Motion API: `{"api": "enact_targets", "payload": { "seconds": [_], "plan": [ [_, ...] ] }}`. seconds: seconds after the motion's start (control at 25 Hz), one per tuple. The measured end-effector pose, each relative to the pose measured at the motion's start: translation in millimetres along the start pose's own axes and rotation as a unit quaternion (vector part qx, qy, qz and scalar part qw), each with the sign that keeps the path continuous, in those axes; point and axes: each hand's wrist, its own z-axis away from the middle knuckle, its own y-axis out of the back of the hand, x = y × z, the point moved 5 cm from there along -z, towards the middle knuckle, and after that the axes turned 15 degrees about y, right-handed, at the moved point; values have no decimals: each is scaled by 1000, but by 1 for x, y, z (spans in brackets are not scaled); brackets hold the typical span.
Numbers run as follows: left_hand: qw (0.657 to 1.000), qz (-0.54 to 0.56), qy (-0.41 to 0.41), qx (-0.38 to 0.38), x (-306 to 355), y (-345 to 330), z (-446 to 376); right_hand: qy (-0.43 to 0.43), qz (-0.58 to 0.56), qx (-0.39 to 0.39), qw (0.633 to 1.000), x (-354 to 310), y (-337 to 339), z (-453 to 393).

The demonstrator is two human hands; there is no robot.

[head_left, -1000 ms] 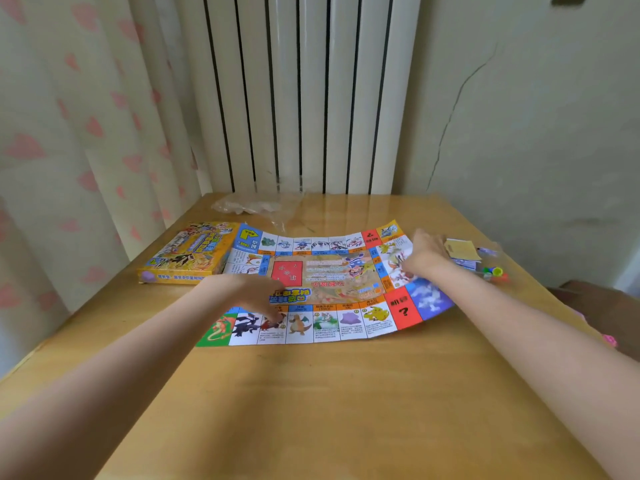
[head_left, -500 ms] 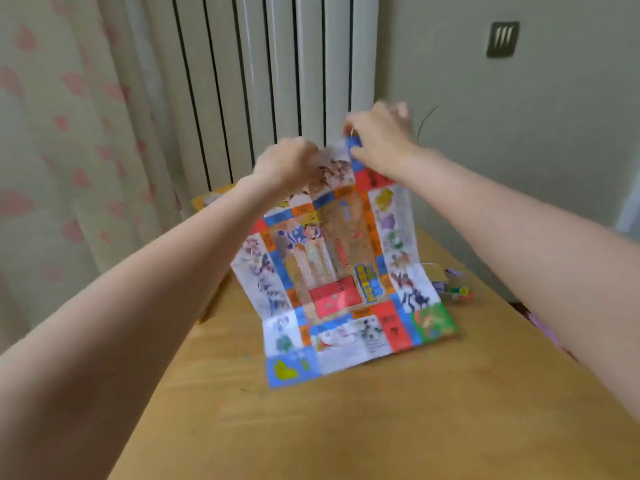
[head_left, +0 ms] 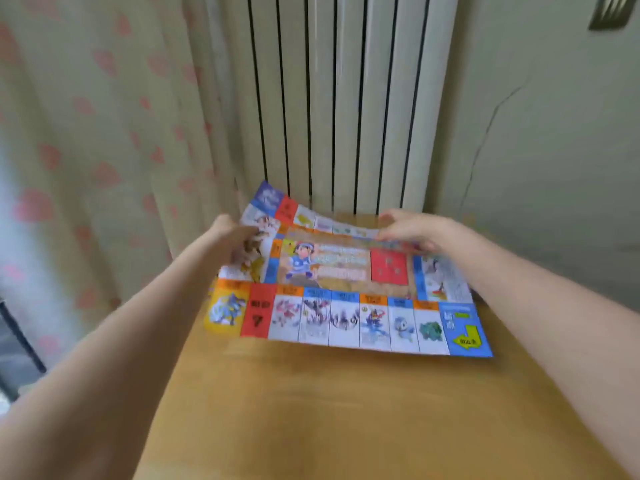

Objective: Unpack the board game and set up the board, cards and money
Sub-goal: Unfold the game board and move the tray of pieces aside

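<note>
The colourful paper game board is spread over the far half of the wooden table, its near edge down on the wood and its far left corner curling up. My left hand holds the board's left side. My right hand holds the far edge on the right, fingers curled over the paper. The frame is blurred by motion. The box, cards and money are hidden from view.
A white ribbed radiator stands right behind the table. A curtain with pink hearts hangs at the left, close to the table's left edge. A cracked pale wall is at the right.
The board was lying flat, then was lifted upright and turned in both hands. It now comes back down onto the table in a new orientation, the blue arrow corner at the near right.
</note>
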Motion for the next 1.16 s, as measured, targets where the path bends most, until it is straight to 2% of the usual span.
{"api": "enact_targets", "payload": {
  "seconds": [0.08, 0.16, 0.2, 0.24, 0.36, 0.52, 0.68, 0.96, 1.16],
  "plan": [
    [999, -35, 26, 4, -27, -24, -20, 28, 45, -102, 993, 4, -31, -2],
    [980, -193, 12, 44, -46, -45, -29, 46, 103, -178, 977, 15, -68, 1],
    [954, -287, -1, 83, -52, -50, -29, 46, 116, -203, 971, 22, -85, 2],
    [927, -362, -9, 95, -59, -54, -29, 39, 114, -217, 969, 26, -98, 2],
    [877, -479, -27, 26, -81, -61, -47, 36, 108, -219, 969, 28, -121, -5],
    [874, -484, -22, 24, -81, -59, -71, 1, 170, -232, 958, 34, -132, -23],
    [853, -515, -72, 42, -66, -67, -92, -52, 222, -205, 952, 49, -149, -55],
    [853, -516, -70, 27, -43, -89, -153, -75, 232, -194, 950, 54, -147, -100],
    [858, -507, -75, 34, -33, -105, -173, -86, 222, -157, 958, 46, -137, -106]
  ]
}}
